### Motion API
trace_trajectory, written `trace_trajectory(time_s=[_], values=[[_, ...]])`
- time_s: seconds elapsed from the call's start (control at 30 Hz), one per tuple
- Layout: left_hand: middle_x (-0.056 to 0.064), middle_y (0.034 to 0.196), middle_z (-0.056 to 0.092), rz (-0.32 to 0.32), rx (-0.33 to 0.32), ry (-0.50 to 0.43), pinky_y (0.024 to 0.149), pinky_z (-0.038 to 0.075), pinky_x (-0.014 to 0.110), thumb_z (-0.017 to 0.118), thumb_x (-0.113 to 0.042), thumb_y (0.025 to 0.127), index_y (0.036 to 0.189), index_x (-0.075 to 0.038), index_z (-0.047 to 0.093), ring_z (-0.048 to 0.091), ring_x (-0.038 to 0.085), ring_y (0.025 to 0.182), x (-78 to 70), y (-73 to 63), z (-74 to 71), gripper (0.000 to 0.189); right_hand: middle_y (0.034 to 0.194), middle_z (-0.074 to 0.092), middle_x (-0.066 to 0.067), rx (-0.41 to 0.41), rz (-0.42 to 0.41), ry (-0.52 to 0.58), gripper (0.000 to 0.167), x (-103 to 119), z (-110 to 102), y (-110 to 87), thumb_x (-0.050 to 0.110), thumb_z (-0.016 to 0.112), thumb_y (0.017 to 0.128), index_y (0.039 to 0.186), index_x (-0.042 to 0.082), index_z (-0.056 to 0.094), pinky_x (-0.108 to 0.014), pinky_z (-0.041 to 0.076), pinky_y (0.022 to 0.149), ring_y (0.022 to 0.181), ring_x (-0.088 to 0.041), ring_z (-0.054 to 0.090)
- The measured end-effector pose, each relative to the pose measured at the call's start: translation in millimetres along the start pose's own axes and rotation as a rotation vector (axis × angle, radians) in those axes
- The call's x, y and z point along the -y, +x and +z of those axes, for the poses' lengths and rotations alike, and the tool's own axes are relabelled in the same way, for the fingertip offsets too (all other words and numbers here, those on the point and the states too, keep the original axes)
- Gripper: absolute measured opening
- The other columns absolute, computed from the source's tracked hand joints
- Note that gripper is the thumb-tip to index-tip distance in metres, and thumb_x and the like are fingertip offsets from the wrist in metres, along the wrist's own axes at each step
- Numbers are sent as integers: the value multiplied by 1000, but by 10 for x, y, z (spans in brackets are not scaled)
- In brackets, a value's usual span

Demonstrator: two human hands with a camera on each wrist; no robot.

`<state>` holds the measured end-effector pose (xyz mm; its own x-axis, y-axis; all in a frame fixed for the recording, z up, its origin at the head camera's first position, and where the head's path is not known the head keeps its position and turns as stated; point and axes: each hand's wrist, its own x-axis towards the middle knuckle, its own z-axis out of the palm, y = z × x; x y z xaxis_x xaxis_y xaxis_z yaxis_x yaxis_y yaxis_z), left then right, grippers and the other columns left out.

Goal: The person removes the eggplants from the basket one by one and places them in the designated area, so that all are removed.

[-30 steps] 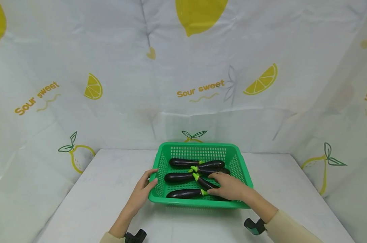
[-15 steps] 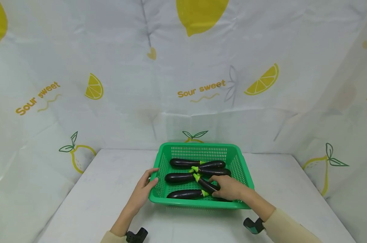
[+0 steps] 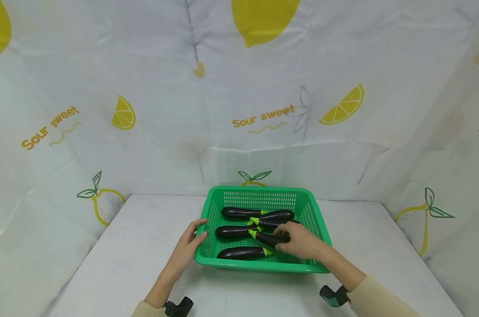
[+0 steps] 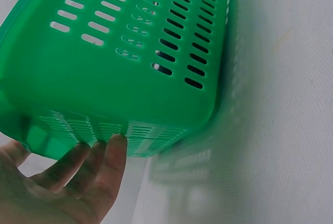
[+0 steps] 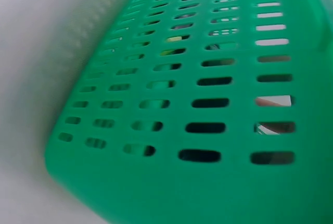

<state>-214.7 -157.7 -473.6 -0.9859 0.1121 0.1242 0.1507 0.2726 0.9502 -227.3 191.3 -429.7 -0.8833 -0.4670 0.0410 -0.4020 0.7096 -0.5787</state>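
Note:
Several dark purple eggplants with green caps lie in a green slotted plastic basket [image 3: 259,264]. My right hand [image 3: 302,241] reaches over the basket's right side and holds one eggplant [image 3: 268,239] by its thick end, cap pointing left. That end is partly hidden by the fingers. Another eggplant [image 3: 245,253] lies along the front wall; a further eggplant [image 3: 235,232] lies left of centre. At the basket's left side my left hand [image 3: 185,248] grips the rim. In the left wrist view its fingertips [image 4: 117,143] press against the outer wall.
Behind the held eggplant lie more eggplants: one at the back left [image 3: 241,213] and one at the back right [image 3: 278,215]. The basket stands on a white table [image 3: 144,246], before a white lemon-print sheet [image 3: 176,145]. In the right wrist view the basket's slotted wall [image 5: 156,104] fills most of the picture.
The eggplant in my right hand has turned from slanting toward the front right to nearly level, its cap shifting slightly left. My left hand stays at the basket's rim.

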Motion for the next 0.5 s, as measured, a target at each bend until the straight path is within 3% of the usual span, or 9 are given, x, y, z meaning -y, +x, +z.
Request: trace_trajectory(time_s=[0.5], values=[[17,158,38,-8,1,2,108,41,58,53,-28,107,147,-15,50,46,39,139,-11,-6,1,42,105,65,1,-118,-19,46,26,74,-208,-173,21,76,89,113,12,73,-41,52,82,96,-19,60]])
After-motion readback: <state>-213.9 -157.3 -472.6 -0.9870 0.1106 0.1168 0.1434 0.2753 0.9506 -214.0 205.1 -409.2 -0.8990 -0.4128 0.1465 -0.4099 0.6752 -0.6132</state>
